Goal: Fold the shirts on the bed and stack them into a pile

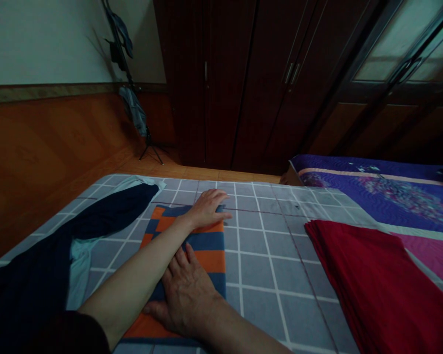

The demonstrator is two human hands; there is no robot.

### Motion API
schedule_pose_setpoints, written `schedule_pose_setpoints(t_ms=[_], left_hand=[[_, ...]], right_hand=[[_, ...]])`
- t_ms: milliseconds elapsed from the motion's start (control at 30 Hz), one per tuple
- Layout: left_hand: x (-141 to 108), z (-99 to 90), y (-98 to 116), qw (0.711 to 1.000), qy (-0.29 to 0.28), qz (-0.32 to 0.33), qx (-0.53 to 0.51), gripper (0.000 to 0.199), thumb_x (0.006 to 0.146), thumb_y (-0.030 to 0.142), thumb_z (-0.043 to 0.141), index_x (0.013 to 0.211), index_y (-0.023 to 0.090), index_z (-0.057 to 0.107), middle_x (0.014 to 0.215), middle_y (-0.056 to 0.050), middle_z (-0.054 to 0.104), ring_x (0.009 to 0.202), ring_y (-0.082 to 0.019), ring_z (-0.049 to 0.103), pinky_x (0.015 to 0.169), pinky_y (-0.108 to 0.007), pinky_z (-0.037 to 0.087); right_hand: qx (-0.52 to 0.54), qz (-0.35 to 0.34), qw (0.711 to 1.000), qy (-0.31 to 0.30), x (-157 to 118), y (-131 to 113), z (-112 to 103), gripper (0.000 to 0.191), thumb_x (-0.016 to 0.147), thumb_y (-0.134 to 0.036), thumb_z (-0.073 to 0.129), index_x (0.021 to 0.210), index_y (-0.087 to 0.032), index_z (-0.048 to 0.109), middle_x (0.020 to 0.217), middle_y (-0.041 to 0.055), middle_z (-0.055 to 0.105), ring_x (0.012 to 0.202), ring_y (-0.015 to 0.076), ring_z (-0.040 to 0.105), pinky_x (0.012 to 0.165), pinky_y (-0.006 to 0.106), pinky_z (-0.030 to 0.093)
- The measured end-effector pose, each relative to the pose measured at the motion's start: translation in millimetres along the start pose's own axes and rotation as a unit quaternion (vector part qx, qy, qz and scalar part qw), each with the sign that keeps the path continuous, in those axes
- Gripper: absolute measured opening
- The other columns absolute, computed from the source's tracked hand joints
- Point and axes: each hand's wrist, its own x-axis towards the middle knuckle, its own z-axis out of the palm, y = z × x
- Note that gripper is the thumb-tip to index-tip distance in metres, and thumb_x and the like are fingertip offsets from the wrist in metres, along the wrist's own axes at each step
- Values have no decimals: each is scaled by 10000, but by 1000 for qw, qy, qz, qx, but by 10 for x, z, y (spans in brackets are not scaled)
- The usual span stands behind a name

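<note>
A folded cloth with orange and blue stripes [206,260] lies flat on the grey checked bedsheet [260,268]. My left hand [208,209] reaches across to its far right corner, fingers apart and pointing right, the fingertips just past the cloth's edge. Lower down, my right hand [188,295] rests palm down on the same cloth with its fingers stretched out. My left forearm passes over the middle of the cloth and hides part of it. Neither hand grips anything.
Dark navy clothing [107,209] lies over pale cloth [81,260] at left. A red folded cloth [376,275] is at right. Beyond stand a purple flowered bed [402,196], a dark wooden wardrobe [225,98] and a clothes stand [147,147] with hanging items.
</note>
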Motion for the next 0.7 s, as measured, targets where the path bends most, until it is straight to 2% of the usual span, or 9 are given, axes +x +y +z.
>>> schedule_pose_setpoints(t_ms=[67, 167, 267, 400, 500, 600, 700], left_hand=[[-22, 44, 14, 998, -55, 20, 18, 637, 840, 552, 515, 1377, 241, 369, 1465, -76, 352, 1356, -259, 253, 1103, -426, 155], [-25, 140, -8, 993, -112, 8, 48, 598, 915, 546, 345, 1426, 242, 289, 1523, -86, 243, 1401, -263, 156, 1108, -482, 101], [1, 190, -32, 993, -97, -14, 60, 588, 923, 522, 331, 1430, 228, 284, 1528, -110, 218, 1400, -278, 159, 1102, -504, 118], [1, 131, 35, 995, -63, -29, 74, 641, 907, 522, 380, 1435, 176, 274, 1522, -159, 205, 1401, -293, 147, 1109, -520, 83], [-48, 80, 128, 996, -47, 1, 71, 724, 871, 585, 423, 1450, 193, 234, 1535, -137, 176, 1413, -265, 102, 1128, -481, 43], [-79, 109, 179, 994, -84, 35, 51, 742, 860, 633, 399, 1454, 224, 224, 1540, -121, 165, 1414, -271, 106, 1123, -499, 70], [-49, 164, 181, 992, -113, 15, 50, 640, 898, 564, 376, 1437, 234, 272, 1536, -113, 187, 1409, -278, 134, 1111, -519, 95]], right_hand=[[7, 1, 1000, -7, 4, -2, -1, 710, 925, -564, 356, 1454, -107, 239, 1512, 143, 194, 1401, 282, 52, 1144, 503, 74], [8, 6, 1000, -15, 11, 0, 7, 720, 920, -570, 363, 1447, -90, 259, 1509, 155, 194, 1400, 287, 34, 1146, 495, 45], [4, 10, 1000, -15, 13, 2, 14, 723, 921, -561, 371, 1441, -70, 266, 1493, 174, 233, 1398, 298, 58, 1142, 509, 66], [-13, 5, 1000, -7, 14, -6, 22, 707, 914, -537, 414, 1448, -101, 260, 1500, 152, 229, 1396, 300, 86, 1137, 521, 112], [-23, 6, 1000, -5, 19, -8, 46, 707, 904, -543, 435, 1447, -120, 273, 1500, 139, 231, 1392, 302, 120, 1135, 524, 124], [-20, 7, 1000, -6, 24, 0, 72, 704, 903, -579, 404, 1434, -125, 309, 1491, 141, 256, 1391, 291, 136, 1139, 515, 97], [-20, 1, 1000, -11, 21, 5, 70, 708, 901, -602, 382, 1416, -117, 345, 1483, 146, 278, 1391, 290, 135, 1139, 514, 80]])
